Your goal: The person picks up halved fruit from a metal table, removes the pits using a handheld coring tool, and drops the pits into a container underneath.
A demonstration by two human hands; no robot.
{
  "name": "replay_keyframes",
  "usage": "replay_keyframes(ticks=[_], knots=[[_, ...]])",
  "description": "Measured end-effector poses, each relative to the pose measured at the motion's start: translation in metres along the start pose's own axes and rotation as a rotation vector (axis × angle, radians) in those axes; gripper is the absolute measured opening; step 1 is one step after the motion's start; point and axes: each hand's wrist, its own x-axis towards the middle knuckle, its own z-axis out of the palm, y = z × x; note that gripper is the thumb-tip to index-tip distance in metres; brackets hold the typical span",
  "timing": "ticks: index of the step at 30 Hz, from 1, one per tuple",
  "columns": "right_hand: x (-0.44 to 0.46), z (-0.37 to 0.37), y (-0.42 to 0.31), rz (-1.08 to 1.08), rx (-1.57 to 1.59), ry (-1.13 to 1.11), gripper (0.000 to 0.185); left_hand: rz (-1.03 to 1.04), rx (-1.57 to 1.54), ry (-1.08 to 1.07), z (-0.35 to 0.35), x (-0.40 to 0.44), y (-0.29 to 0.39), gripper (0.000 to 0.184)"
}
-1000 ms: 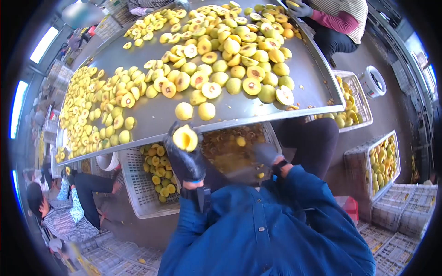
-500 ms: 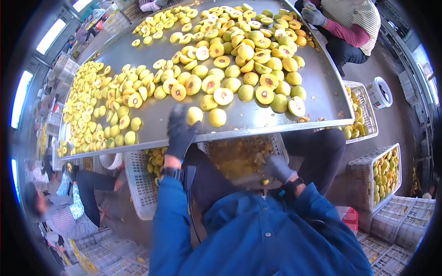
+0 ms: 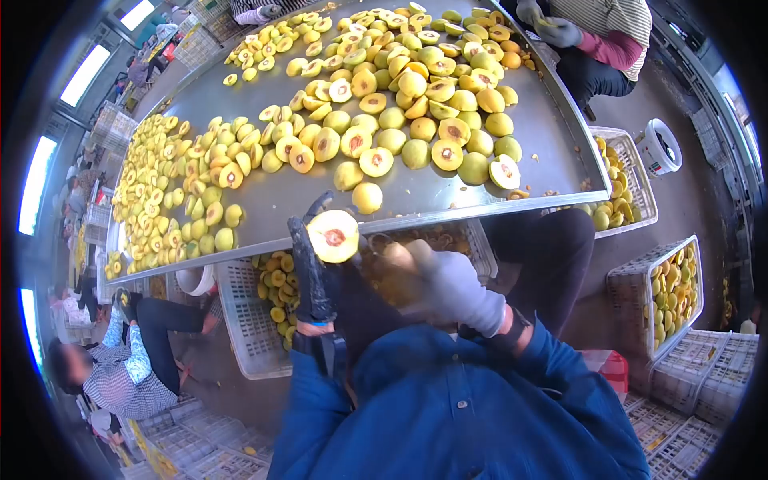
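Note:
In a black glove, my left hand (image 3: pixel 314 268) holds a halved yellow fruit (image 3: pixel 333 236) just off the near edge of the metal table (image 3: pixel 264 202). Its cut face, with a brown centre, is turned up. My right hand (image 3: pixel 464 290), in a grey glove, is closed close to the right of that fruit. Something light-coloured sticks out of it, blurred by motion; I cannot make out what it is. Many fruit halves (image 3: pixel 376 162) lie cut side up or down on the table beyond both hands.
Below the table edge sit a crate of fruit halves (image 3: pixel 240 320) and a container of brown scraps (image 3: pixel 482 252). Fruit-filled crates (image 3: pixel 652 200) (image 3: pixel 632 276) and a white bucket (image 3: pixel 661 148) stand at the right. Co-workers sit at the left (image 3: pixel 120 376) and upper right (image 3: pixel 612 40).
My left hand has drawn back from the table with a fruit half, where one of the two nearest fruits is gone. My right hand has risen from the scraps container toward it.

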Motion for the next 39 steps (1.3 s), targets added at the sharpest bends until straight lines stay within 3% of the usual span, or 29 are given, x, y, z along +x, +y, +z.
replay_keyframes(ticks=[3,12,16,20,24,25,28,30,31,32,34,35,36,38,39], knots=[[0.001,0.013,-0.007,0.06,0.069,0.057,0.016,0.066,0.067,0.011,0.028,-0.021,0.008,0.036],[-0.007,0.0,-0.015,0.008,-0.124,0.11,0.019,0.241,0.443,-0.036,0.055,-0.042,0.014,0.035],[-0.011,-0.004,-0.011,0.027,-0.047,0.08,0.021,0.132,0.276,-0.025,0.057,-0.045,0.015,0.04],[-0.007,-0.002,-0.007,0.067,0.0,-0.03,0.018,0.108,0.19,0.025,0.066,-0.041,0.016,0.052],[-0.01,-0.007,0.005,0.063,0.064,-0.143,0.029,0.252,0.548,0.023,0.069,-0.039,0.016,0.055],[-0.012,-0.009,0.008,0.052,0.04,-0.205,0.033,0.23,0.555,-0.047,0.062,-0.038,0.014,0.046],[-0.012,-0.008,0.01,-0.016,0.166,-0.185,0.018,0.318,0.701,0.075,0.027,-0.018,-0.018,0.037],[-0.011,-0.022,0.0,0.29,0.727,-0.302,0.019,0.08,0.485,-0.085,0.02,0.0,-0.014,0.032],[-0.01,-0.028,-0.004,0.447,1.006,-0.355,0.02,0.085,0.469,-0.117,0.024,0.0,-0.012,0.034],[-0.011,-0.025,-0.004,0.487,1.075,-0.347,0.02,0.089,0.452,-0.15,0.03,0.0,-0.008,0.037],[-0.014,-0.017,-0.008,0.569,1.209,-0.32,0.022,0.346,0.596,-0.123,0.081,-0.026,0.013,0.053],[-0.015,-0.017,-0.009,0.617,1.276,-0.315,0.022,0.429,0.713,-0.09,0.08,-0.031,0.007,0.048],[-0.019,-0.012,-0.009,0.538,1.166,-0.28,0.022,0.51,0.829,-0.046,0.078,-0.036,0.002,0.043],[-0.031,0.0,-0.006,0.387,0.952,-0.226,0.023,0.485,0.781,-0.085,0.067,-0.04,-0.003,0.033],[-0.029,-0.012,-0.008,0.389,0.592,-0.338,0.025,0.451,0.729,-0.102,0.062,-0.04,-0.006,0.03]])
